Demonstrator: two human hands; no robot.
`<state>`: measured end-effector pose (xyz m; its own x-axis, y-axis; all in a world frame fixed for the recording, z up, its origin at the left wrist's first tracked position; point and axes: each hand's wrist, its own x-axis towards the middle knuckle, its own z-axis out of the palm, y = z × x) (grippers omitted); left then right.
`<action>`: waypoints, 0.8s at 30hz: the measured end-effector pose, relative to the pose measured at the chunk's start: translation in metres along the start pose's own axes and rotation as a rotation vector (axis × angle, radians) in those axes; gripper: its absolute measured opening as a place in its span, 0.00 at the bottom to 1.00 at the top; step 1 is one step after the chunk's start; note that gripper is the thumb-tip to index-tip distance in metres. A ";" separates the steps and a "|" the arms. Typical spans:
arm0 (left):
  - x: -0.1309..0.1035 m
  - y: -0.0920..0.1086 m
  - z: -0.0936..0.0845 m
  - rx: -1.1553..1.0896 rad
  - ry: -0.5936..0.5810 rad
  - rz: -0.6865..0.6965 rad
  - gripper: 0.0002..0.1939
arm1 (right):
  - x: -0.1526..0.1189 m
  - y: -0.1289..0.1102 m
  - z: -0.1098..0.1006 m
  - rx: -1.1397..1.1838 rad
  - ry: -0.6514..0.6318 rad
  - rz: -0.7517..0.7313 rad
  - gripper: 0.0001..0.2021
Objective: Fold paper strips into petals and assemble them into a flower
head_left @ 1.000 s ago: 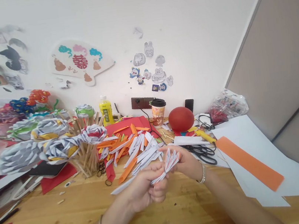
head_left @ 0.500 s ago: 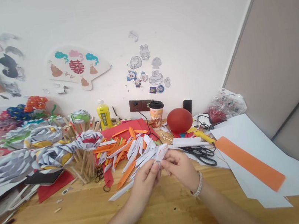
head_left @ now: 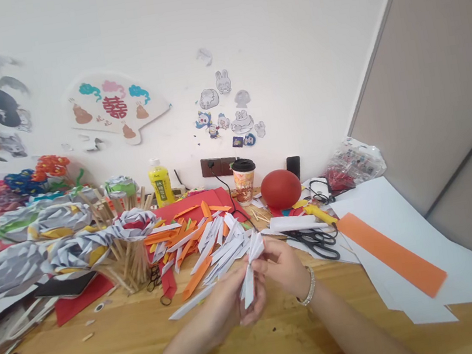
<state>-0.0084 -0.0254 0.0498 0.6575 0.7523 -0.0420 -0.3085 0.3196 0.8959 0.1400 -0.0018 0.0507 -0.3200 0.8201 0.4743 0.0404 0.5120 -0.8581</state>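
Left hand, right hand: grips pinched closed on folded-paper bundle; I'd say part-built. Loose strips unused at 11 o'clock, finished-looking flowers at 10.

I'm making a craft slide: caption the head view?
Left hand and right hand hold folded white paper near a pile of orange and white strips.
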 end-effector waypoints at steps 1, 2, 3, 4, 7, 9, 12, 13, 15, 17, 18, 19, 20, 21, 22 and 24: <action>0.002 -0.002 0.001 0.099 0.116 0.073 0.19 | 0.000 0.000 0.001 -0.036 0.070 0.014 0.15; 0.004 -0.003 0.001 0.189 0.209 0.144 0.20 | 0.000 0.001 0.002 -0.074 0.130 0.033 0.14; 0.006 -0.005 0.000 0.282 0.279 0.204 0.21 | 0.000 0.001 0.002 -0.111 0.173 0.055 0.14; 0.008 -0.006 -0.001 0.364 0.329 0.249 0.22 | 0.000 0.001 0.003 -0.136 0.198 0.076 0.13; 0.010 -0.008 -0.005 0.497 0.383 0.291 0.24 | 0.001 -0.002 0.003 -0.135 0.146 0.096 0.13; 0.009 -0.007 -0.006 0.436 0.360 0.264 0.24 | 0.001 -0.006 0.001 -0.135 0.089 0.062 0.14; 0.007 -0.004 -0.004 0.225 0.272 0.194 0.22 | 0.001 -0.012 -0.003 -0.209 0.053 -0.030 0.16; 0.006 -0.003 -0.003 0.152 0.240 0.167 0.21 | 0.001 -0.013 -0.004 -0.232 0.043 -0.062 0.17; 0.004 -0.001 -0.001 0.033 0.178 0.116 0.20 | 0.000 -0.014 -0.005 -0.273 0.027 -0.116 0.18; 0.002 0.000 -0.001 -0.037 0.128 0.088 0.18 | 0.000 -0.013 -0.005 -0.288 0.033 -0.143 0.19; 0.001 0.000 -0.001 -0.064 0.101 0.078 0.17 | -0.001 -0.012 -0.005 -0.286 0.044 -0.148 0.20; 0.000 0.000 -0.001 -0.089 0.073 0.068 0.16 | -0.001 -0.011 -0.005 -0.276 0.057 -0.151 0.20; 0.000 0.000 -0.002 -0.113 0.043 0.059 0.16 | -0.001 -0.010 -0.005 -0.260 0.068 -0.155 0.20; -0.001 0.000 -0.002 -0.136 0.013 0.047 0.15 | -0.001 -0.009 -0.005 -0.239 0.078 -0.162 0.20; -0.002 0.000 -0.003 -0.161 -0.015 0.032 0.15 | -0.001 -0.009 -0.004 -0.213 0.088 -0.171 0.20; -0.003 0.001 -0.004 -0.212 -0.071 -0.004 0.14 | 0.000 -0.008 -0.003 -0.155 0.109 -0.186 0.20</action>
<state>-0.0133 -0.0253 0.0490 0.7031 0.7111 -0.0073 -0.4389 0.4420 0.7823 0.1421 -0.0056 0.0584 -0.2324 0.7264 0.6468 0.1374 0.6828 -0.7175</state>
